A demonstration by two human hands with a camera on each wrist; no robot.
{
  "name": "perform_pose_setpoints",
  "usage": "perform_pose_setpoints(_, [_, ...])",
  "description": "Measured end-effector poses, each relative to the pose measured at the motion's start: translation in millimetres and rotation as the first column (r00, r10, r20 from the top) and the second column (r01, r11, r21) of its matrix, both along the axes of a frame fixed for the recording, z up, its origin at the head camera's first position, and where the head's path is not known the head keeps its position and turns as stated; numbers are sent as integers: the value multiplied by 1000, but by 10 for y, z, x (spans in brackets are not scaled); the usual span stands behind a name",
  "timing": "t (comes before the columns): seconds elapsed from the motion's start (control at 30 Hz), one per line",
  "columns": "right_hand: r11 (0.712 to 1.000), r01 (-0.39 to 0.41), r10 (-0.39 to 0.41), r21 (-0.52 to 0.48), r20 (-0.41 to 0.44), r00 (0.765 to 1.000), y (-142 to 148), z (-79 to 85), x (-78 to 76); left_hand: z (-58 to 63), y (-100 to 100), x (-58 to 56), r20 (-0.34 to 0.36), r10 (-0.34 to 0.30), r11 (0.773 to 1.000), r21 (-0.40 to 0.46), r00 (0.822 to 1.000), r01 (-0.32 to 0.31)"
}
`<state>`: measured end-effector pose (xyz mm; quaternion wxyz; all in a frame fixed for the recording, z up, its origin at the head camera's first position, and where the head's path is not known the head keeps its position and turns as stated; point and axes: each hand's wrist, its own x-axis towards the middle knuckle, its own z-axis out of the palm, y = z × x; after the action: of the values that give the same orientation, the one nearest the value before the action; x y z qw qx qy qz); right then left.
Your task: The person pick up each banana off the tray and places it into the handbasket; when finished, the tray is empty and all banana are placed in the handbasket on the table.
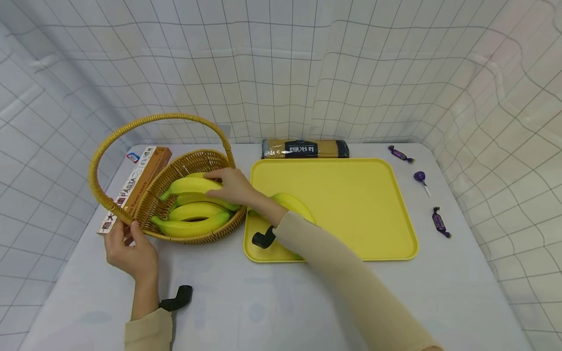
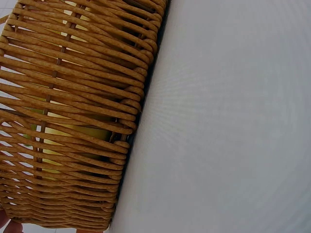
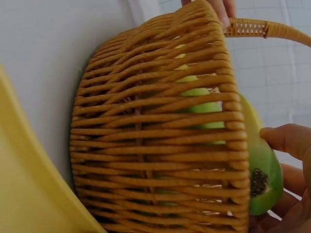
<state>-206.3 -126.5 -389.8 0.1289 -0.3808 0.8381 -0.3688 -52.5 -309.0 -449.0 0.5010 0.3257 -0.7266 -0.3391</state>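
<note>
Several yellow bananas with green ends lie in a wicker basket (image 1: 210,157) with a tall arched handle (image 1: 175,116). My left hand (image 1: 136,253) grips the basket's near left rim at the foot of that handle; its fingertips (image 2: 13,227) show at the lower corner of the left wrist view. Over the basket's right side, my right hand (image 1: 232,186) holds the topmost banana (image 1: 193,185), thumb on one side and fingers on the other. In the right wrist view, this banana's dark-tipped green end (image 3: 267,182) stands out past the rim, beside the thumb.
Right of the basket lies a yellow tray (image 1: 351,209) bearing a banana (image 1: 294,202), partly behind my right forearm. A pasta box (image 1: 136,187) stands left of the basket. Behind the tray is a spaghetti packet (image 1: 303,149). Wrapped candies (image 1: 439,222) and a lollipop (image 1: 420,177) lie right.
</note>
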Motion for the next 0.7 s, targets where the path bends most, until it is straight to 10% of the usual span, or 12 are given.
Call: perform_pose_setpoints(0.7, [996,56,-54,62,-46,997,-215,-129,-56,24,20,8,-13,-9,1000,-12,1000,9])
